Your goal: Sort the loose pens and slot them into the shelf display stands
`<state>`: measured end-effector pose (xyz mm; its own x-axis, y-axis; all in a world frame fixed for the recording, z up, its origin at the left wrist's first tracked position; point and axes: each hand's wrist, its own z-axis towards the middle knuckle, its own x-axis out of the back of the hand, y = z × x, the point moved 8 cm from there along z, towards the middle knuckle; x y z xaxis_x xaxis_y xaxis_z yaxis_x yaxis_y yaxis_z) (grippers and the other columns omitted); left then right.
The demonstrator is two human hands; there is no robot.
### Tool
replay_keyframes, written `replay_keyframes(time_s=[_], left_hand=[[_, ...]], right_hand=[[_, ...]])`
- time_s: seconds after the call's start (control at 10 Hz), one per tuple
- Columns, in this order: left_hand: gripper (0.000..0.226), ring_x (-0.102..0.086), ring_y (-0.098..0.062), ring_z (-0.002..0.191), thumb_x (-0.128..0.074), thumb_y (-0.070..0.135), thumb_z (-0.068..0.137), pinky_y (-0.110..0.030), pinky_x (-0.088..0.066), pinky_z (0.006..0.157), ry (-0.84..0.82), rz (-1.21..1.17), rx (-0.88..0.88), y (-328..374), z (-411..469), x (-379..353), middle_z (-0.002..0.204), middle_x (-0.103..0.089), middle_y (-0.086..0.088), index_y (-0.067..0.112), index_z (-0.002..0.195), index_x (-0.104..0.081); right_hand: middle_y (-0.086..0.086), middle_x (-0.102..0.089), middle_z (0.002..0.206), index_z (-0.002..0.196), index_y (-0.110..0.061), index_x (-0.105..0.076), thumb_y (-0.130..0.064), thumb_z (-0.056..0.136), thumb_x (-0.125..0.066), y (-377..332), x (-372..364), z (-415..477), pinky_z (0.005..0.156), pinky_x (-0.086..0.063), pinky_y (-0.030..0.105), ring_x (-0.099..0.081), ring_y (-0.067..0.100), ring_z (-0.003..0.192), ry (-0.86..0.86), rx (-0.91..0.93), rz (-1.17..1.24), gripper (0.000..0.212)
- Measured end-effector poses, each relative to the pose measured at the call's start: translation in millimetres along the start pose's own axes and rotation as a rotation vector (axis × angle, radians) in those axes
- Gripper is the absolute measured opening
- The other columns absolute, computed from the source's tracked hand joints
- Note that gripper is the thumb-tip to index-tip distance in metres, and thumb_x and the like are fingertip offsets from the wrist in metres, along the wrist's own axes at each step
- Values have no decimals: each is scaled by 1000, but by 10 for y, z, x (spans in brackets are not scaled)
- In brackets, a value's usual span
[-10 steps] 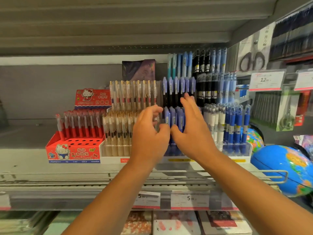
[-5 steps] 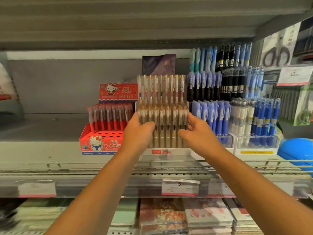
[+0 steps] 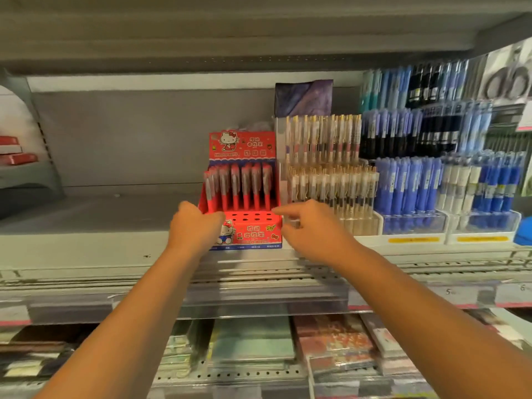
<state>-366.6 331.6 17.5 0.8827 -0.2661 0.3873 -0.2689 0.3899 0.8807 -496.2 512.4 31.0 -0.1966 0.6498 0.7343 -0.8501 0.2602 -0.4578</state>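
Observation:
A red cartoon-cat display stand sits on the grey shelf. Red pens fill its back rows, and the front row of holes is bare. My left hand grips the stand's front left corner, fingers curled round the edge. My right hand is at the stand's front right corner, forefinger stretched onto it. It holds no pen. Right of it stands a clear stand of gold-clipped pens. I see no loose pens.
Tiered stands of blue and black pens fill the shelf's right side. Bare shelf stretches left of the red stand. A price rail runs along the front edge, with stacked notebooks on the shelf below. Packaged scissors hang at upper right.
Both hands let go of the clear gold-clipped pen stand and moved left to the red stand. My view also swung left.

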Motion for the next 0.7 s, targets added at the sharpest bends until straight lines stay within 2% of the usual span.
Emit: replay_keyframes(time_s=[0.1, 0.2, 0.3, 0.4, 0.5, 0.6, 0.7], left_hand=[[15, -48, -21, 59, -59, 11, 84, -29, -33, 53, -136, -65, 34, -45, 35, -116, 63, -53, -4, 10, 70, -53], [15, -45, -23, 59, -55, 5, 83, -29, -31, 53, -146, -79, 31, -45, 67, -112, 61, -51, -5, 8, 69, -54], [14, -43, -24, 62, -54, 6, 82, -30, -30, 56, -186, -103, 43, -94, 83, -114, 62, -49, -6, 7, 68, -52], [6, -47, -23, 67, -54, 8, 81, -35, -33, 60, -219, -128, 43, -120, 101, -114, 70, -53, -11, 6, 77, -58], [9, -47, -23, 63, -55, 11, 83, -31, -33, 58, -248, -110, 40, -123, 73, -133, 67, -53, -6, 9, 74, -56], [2, -57, -19, 71, -56, 17, 86, -27, -36, 57, -224, -90, -83, 31, 2, -100, 81, -63, -1, 16, 85, -58], [22, -56, -4, 96, -59, 20, 91, -16, -41, 65, -34, -81, -368, 186, -353, 125, 114, -58, 9, 26, 113, -57]], right_hand=[[5, -68, 110, 127, -22, -64, -17, 91, -51, -11, -182, 28, 90, -50, 32, -57, 11, 112, -91, -29, -161, 38], [7, -62, 126, 124, -18, -65, -20, 90, -51, -6, -201, 28, 95, -46, 41, -47, 23, 124, -104, -60, -217, 37], [9, -66, 122, 117, -10, -68, -21, 87, -50, -14, -215, 13, 89, -50, 41, -54, 27, 114, -96, -59, -255, 37], [7, -63, 128, 119, -13, -68, -25, 85, -52, -13, -204, -7, 92, -48, 39, -50, 25, 125, -89, -77, -228, 39], [8, -63, 128, 123, -19, -67, -29, 86, -53, -2, -225, -13, 86, -48, 35, -62, 19, 103, -104, -70, -232, 41], [-5, -65, 112, 135, -34, -58, -33, 90, -53, 18, -101, -59, 70, -49, 26, -53, -6, 59, 10, -95, -166, 46], [-11, -67, 119, 131, -29, -62, -19, 93, -58, 7, 239, -443, 80, -52, 20, -62, -4, 90, 350, -93, 155, 39]])
